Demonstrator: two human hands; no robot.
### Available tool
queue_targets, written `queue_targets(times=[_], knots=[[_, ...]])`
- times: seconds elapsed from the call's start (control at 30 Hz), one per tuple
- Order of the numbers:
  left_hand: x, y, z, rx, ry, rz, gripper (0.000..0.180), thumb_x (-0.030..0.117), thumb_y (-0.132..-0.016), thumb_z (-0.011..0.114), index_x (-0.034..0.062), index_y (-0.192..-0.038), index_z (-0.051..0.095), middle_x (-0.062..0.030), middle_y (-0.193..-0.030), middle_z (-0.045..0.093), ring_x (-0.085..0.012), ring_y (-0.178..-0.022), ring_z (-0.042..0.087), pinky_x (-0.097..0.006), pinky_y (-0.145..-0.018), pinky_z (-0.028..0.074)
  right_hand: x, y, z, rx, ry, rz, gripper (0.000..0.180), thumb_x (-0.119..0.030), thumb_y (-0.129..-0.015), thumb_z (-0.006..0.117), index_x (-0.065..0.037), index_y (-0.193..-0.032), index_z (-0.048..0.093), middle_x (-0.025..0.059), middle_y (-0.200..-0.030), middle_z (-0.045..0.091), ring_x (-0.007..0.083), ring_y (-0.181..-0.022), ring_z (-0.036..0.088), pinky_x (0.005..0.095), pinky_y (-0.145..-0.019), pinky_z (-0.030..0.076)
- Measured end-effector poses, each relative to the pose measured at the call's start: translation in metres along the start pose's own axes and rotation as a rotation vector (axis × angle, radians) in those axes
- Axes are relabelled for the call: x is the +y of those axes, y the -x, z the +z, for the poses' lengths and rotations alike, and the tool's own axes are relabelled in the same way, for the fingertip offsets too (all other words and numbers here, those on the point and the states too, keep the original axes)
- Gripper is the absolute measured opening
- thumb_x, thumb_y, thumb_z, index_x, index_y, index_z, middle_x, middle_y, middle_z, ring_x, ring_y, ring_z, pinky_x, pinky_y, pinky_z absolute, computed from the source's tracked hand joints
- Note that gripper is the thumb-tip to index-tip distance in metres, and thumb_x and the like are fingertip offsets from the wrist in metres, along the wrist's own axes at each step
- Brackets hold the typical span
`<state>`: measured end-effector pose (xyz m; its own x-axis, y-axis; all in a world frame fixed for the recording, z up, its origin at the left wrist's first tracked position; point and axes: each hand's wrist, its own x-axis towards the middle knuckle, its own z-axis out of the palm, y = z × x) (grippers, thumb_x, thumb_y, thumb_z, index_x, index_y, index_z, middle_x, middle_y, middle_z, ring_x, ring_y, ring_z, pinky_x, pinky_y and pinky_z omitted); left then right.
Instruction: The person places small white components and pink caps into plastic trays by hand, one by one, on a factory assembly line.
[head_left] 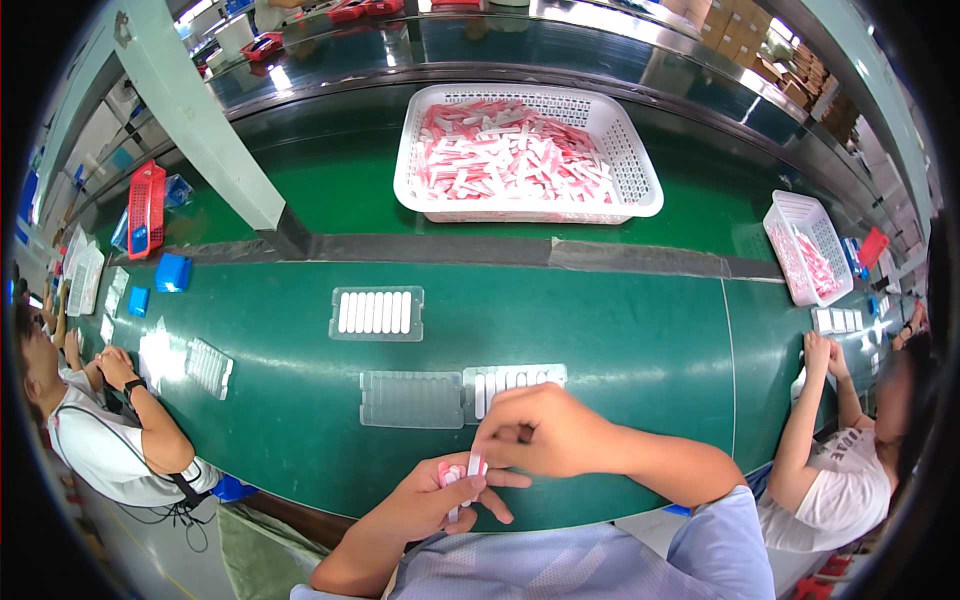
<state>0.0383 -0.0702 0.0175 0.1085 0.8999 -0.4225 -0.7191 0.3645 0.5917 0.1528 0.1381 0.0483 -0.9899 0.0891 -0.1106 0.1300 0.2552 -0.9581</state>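
My left hand (422,502) is closed around a small bunch of pink and white stick-like pieces (452,476) just off the near edge of the table. Above it, my right hand (553,432) pinches one narrow white piece (475,464) at the bunch. Partly hidden behind my right hand is a transparent tray (559,375) with several white pieces in its slots. Left of it, touching or nearly so, lies another transparent tray (411,400) with no white pieces visible. Farther off, a third tray (376,337) holds a row of upright white pieces.
A white perforated basket (530,212) heaped with pink and white pieces stands beyond a dark strip (430,250). A pale post (205,130) rises at left near blue boxes (173,272) and a red basket (147,210). People sit on both sides; a smaller white basket (785,255) is right.
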Motion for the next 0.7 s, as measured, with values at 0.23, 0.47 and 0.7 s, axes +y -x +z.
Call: queue_targets(times=[0.23,0.47,0.7], knots=[[-0.002,0.027,-0.037,0.202,0.101,0.215,0.021,0.006,-0.103,0.054,-0.0037,-0.121,0.062,-0.0161,-0.085,0.069,-0.0144,-0.056,0.057,-0.024,-0.042,0.030,0.006,-0.012,-0.019,0.531,0.698,-0.867,0.016,-0.006,-0.078,0.081,-0.004,-0.094,0.077,0.0007,-0.074,0.062,0.0123,-0.057,0.051,0.0283,-0.052,0.040],[0.022,0.050,-0.066,0.503,-0.054,0.483,0.012,0.008,-0.101,0.058,-0.0001,-0.110,0.061,-0.0033,-0.070,0.051,-0.0094,-0.052,0.044,-0.024,-0.044,0.032,0.000,-0.026,0.002,0.499,1.031,-1.186,0.023,-0.007,-0.070,0.080,-0.006,-0.093,0.075,-0.0026,-0.074,0.059,0.0110,-0.057,0.045,0.0262,-0.051,0.031],[0.019,0.052,-0.076,0.488,0.032,0.535,0.022,0.008,-0.103,0.055,-0.0029,-0.121,0.062,-0.0096,-0.086,0.066,-0.0107,-0.058,0.053,-0.022,-0.043,0.032,-0.004,-0.066,0.028,0.372,0.614,-0.811,0.012,-0.007,-0.078,0.079,-0.007,-0.089,0.074,0.0005,-0.072,0.062,0.0130,-0.058,0.053,0.0271,-0.052,0.040]])
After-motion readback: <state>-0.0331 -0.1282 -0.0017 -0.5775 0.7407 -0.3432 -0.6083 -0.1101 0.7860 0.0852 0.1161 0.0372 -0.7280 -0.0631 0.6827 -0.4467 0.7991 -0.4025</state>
